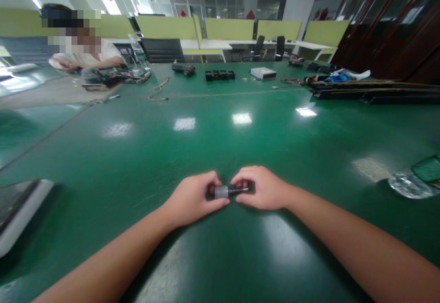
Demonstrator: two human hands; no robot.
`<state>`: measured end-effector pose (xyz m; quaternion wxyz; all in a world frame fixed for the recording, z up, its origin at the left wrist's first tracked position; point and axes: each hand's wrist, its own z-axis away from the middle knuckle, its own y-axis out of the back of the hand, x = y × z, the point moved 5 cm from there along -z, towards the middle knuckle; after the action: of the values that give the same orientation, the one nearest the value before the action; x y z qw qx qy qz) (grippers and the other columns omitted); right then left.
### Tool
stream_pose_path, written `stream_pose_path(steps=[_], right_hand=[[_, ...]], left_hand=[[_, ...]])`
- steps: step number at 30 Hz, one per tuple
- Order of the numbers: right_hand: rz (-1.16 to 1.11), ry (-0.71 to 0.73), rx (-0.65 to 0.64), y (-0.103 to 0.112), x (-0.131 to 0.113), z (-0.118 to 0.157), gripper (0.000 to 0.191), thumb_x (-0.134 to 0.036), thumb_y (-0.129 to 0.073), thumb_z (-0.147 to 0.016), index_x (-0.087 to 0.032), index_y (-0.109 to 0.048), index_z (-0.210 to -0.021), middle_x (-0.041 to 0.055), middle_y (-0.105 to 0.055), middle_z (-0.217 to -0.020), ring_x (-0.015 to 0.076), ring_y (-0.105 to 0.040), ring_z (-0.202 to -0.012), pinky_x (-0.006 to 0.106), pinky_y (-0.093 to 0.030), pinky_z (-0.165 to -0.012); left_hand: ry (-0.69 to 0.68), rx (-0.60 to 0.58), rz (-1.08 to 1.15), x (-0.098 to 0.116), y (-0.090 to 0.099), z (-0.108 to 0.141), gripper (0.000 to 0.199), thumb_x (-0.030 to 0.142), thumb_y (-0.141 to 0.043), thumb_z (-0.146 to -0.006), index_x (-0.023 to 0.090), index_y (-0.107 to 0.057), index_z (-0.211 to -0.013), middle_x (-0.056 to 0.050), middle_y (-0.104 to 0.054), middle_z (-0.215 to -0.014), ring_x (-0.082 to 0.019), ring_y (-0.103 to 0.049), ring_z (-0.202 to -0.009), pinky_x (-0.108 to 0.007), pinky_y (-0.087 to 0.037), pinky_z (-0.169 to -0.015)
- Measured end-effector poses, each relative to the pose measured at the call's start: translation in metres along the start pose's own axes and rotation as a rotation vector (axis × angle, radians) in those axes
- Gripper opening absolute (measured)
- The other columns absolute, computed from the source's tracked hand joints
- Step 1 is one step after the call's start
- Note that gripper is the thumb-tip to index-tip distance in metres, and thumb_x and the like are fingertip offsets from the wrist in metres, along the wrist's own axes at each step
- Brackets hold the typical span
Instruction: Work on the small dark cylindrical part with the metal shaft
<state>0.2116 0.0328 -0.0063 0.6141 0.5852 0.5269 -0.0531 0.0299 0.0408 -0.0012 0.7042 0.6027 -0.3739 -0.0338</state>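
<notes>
A small grey cylinder with a dark ribbed section and a thin metal shaft (222,192) lies level between my hands, low over the green tabletop (206,147). Its exact kind cannot be made out. Curled around the thick grey end is my left hand (195,197), with thumb in front and fingers behind. On the other side, my right hand (263,188) has its fingers bent about the dark ribbed part and the shaft. The fingertips of my right hand are partly hidden behind the part.
A grey-white device (27,211) sits at the left edge. Clear plastic wrap (410,185) lies at right. Farther back are a power drill (184,68), a black block (220,75), a white box (263,73) and dark long bars (374,91). A person (85,57) sits far left.
</notes>
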Motion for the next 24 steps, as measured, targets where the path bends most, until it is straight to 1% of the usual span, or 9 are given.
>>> stream_pose_path(steps=[6, 14, 24], right_hand=[[0.054, 0.029, 0.004, -0.0014, -0.0041, -0.0023, 0.020, -0.020, -0.074, -0.076, -0.018, -0.071, -0.096, 0.0010, -0.068, -0.084, 0.0130, -0.060, -0.074, 0.025, -0.044, -0.071], [0.122, 0.053, 0.014, -0.0039, -0.0066, -0.0032, 0.013, -0.020, -0.071, -0.080, -0.019, -0.072, -0.092, 0.0010, -0.068, -0.084, 0.0133, -0.059, -0.073, 0.026, -0.042, -0.072], [0.098, 0.048, 0.007, -0.0018, -0.0064, -0.0040, 0.010, -0.020, -0.070, -0.081, -0.018, -0.071, -0.090, 0.0004, -0.066, -0.080, 0.0117, -0.058, -0.070, 0.024, -0.042, -0.069]], left_hand=[[0.003, 0.007, -0.005, 0.0010, -0.0002, -0.0001, 0.030, 0.049, -0.068, -0.079, 0.021, -0.060, -0.086, 0.002, -0.065, -0.073, -0.015, -0.058, -0.062, -0.024, -0.036, -0.058], [0.016, 0.024, -0.023, 0.0033, -0.0001, -0.0008, 0.032, 0.051, -0.068, -0.078, 0.021, -0.060, -0.085, 0.002, -0.066, -0.072, -0.016, -0.059, -0.062, -0.025, -0.037, -0.057], [0.012, 0.020, -0.048, 0.0039, 0.0005, -0.0004, 0.033, 0.053, -0.067, -0.080, 0.022, -0.060, -0.087, 0.002, -0.067, -0.075, -0.016, -0.061, -0.064, -0.025, -0.037, -0.058]])
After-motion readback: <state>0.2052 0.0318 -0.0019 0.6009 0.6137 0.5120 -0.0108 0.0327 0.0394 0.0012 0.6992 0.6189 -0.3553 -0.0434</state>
